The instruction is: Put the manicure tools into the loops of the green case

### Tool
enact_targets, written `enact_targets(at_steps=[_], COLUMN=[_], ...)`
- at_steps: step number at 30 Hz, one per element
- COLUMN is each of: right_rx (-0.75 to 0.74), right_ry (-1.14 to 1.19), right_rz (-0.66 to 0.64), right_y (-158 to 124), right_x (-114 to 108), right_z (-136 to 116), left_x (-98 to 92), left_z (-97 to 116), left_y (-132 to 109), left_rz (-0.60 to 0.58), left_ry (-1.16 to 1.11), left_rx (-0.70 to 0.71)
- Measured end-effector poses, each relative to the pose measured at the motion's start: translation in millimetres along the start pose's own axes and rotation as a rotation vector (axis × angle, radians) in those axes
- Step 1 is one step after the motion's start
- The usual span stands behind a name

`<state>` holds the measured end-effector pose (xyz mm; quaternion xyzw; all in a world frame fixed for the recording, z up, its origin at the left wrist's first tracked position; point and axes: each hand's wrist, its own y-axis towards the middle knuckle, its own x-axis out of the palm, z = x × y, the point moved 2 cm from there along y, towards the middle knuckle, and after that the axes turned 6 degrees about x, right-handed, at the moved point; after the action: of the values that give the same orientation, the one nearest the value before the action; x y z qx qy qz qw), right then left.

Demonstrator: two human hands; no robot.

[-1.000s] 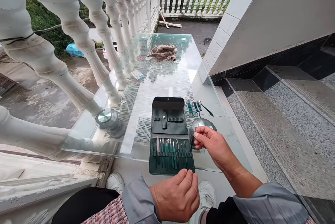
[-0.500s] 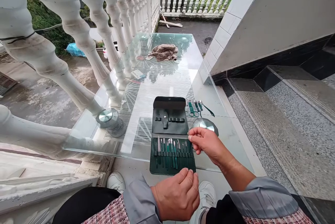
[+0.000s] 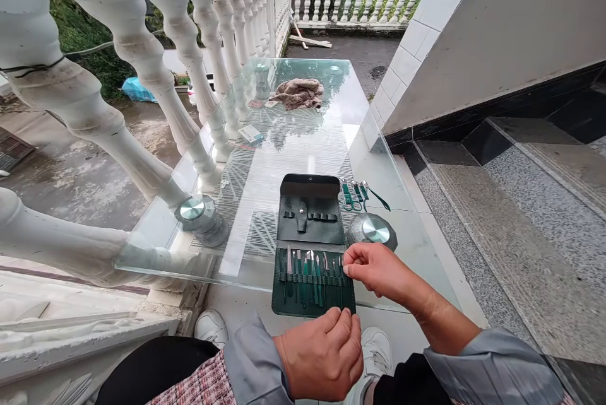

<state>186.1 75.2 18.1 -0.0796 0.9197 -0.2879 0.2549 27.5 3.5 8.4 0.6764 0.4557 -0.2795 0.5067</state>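
A dark green manicure case (image 3: 310,228) lies unfolded over the near edge of a glass table. Its lower half holds a row of slim metal and green manicure tools (image 3: 316,279) in loops; the loops of its upper half hold nothing. My left hand (image 3: 322,351) is closed, fingertips pinching the case's lower right corner. My right hand (image 3: 379,272) pinches at the case's right edge, beside the tops of the rightmost tools. What lies between those fingertips is too small to make out. Nail clippers and green-handled scissors (image 3: 354,195) lie together right of the case.
The glass table (image 3: 284,152) stands on round metal-capped legs (image 3: 192,208), with a crumpled brown cloth (image 3: 299,94) and a small card (image 3: 250,134) farther back. White balusters (image 3: 142,77) line the left side; stone steps (image 3: 502,203) rise at the right.
My right hand has moved slightly down and right, along the case's right edge, still pinched. My left hand stays at the lower corner. The view has shifted a little.
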Motion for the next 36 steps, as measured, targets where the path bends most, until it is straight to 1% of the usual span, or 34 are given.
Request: enact_targets(at_steps=[3,7,8,10,13,16,19,23,25,29,33,36], right_rx=[-0.081,-0.246,-0.296,-0.412,-0.571,-0.654,-0.690,-0.720,-0.732,-0.739,-0.732,-0.730], right_ry=[-0.127,-0.274,-0.289,-0.310,-0.385,-0.480,-0.532,-0.564,-0.582,-0.621,-0.624,-0.625], right_rz=[0.039,0.245,0.273,0.273,0.258,0.318,0.397,0.446,0.442,0.395,0.376,0.374], right_y=[0.6,-6.2,-9.5,-16.9,-25.8,-29.0,-27.6,-20.7,-15.9,-8.0,-6.3,-6.5], right_x=[-3.1,-6.5,-5.8,-2.3,3.9,6.3,6.3,10.2,13.8,18.9,18.6,17.6], right_z=[1.3,-1.1,-2.6,-5.8,-7.2,-3.3,0.2,-2.9,-6.7,-12.9,-14.3,-13.6], left_x=[-0.7,-0.2,0.3,1.4,1.3,-0.7,-4.0,-6.2,-6.2,-6.1,-5.2,-4.0], left_z=[1.1,6.5,8.2,11.2,13.6,13.6,11.6,8.9,8.4,8.1,8.4,8.6], left_y=[-0.1,-0.4,-0.7,-1.7,-3.9,-5.9,-6.8,-6.7,-6.6,-7.2,-8.9,-9.7], left_rz=[0.006,0.032,0.036,0.039,0.041,0.017,0.017,0.018,0.008,-0.010,-0.038,-0.031], left_ry=[-0.003,-0.032,-0.038,-0.044,-0.050,-0.048,-0.033,-0.002,0.008,0.008,0.010,0.009], left_rx=[0.012,0.077,0.096,0.117,0.112,0.115,0.104,0.051,0.036,0.031,0.057,0.057])
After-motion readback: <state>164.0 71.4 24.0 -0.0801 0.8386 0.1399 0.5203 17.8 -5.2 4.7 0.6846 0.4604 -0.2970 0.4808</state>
